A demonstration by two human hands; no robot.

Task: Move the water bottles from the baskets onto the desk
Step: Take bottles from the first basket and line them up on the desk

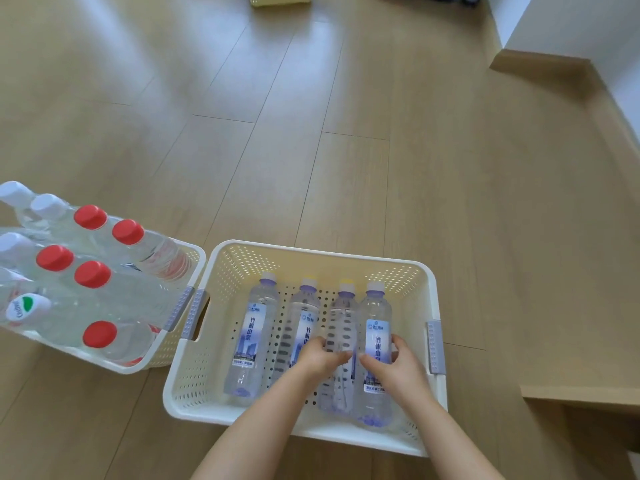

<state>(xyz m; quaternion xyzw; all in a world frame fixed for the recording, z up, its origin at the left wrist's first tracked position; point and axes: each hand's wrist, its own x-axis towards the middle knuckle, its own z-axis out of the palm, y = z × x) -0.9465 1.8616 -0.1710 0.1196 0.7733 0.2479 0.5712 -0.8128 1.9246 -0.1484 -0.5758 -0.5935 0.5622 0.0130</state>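
Observation:
A cream perforated basket [311, 254] sits on the wooden floor with several clear water bottles lying side by side in it. My left hand [320, 358] is closed around the second bottle from the left [304, 306]. My right hand [393, 367] grips the rightmost bottle [377, 306], which has a blue label. Between them lies an unlabelled bottle [343, 317]. The leftmost bottle [254, 327] lies untouched. A second cream basket [162, 355] on the left holds several upright bottles, most with red caps [90, 216].
A light wooden desk edge [568, 393] shows at the lower right. A white wall and wooden skirting [540, 62] run along the upper right. Another yellow basket [280, 0] is cut off at the top edge. Bare wooden floor lies beyond the baskets.

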